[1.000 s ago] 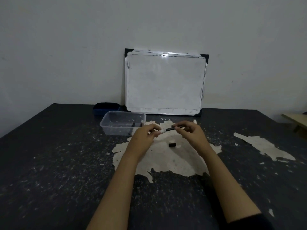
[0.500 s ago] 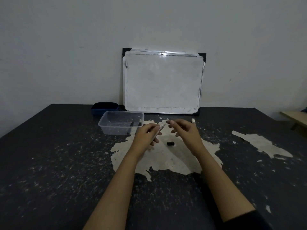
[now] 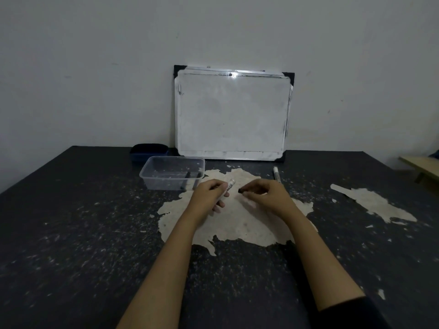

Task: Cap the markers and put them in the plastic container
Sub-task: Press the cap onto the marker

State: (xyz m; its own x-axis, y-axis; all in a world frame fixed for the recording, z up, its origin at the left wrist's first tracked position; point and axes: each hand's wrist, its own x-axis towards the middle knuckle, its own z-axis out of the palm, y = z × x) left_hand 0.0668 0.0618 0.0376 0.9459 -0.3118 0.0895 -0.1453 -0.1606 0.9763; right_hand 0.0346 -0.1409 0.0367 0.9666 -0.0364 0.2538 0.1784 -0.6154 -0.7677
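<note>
My left hand [image 3: 209, 194] grips a white marker [image 3: 226, 188], its upper end pointing up and to the right. My right hand [image 3: 266, 195] is just right of it and pinches a small black cap [image 3: 240, 191] at its fingertips, a short gap from the marker's end. A second white marker [image 3: 276, 173] lies on the table beyond my right hand. The clear plastic container [image 3: 152, 168] stands to the back left of my hands, with dark markers [image 3: 187, 179] lying inside it.
A whiteboard [image 3: 231, 115] leans on the wall at the back of the dark, flaking table [image 3: 83, 233]. A dark blue eraser box [image 3: 148, 151] sits behind the container. A wooden ledge [image 3: 420, 165] shows at the far right.
My right hand let go of the marker, dropped to the table and picked up the black cap that lay there. My left hand kept the marker and tilted it more upright.
</note>
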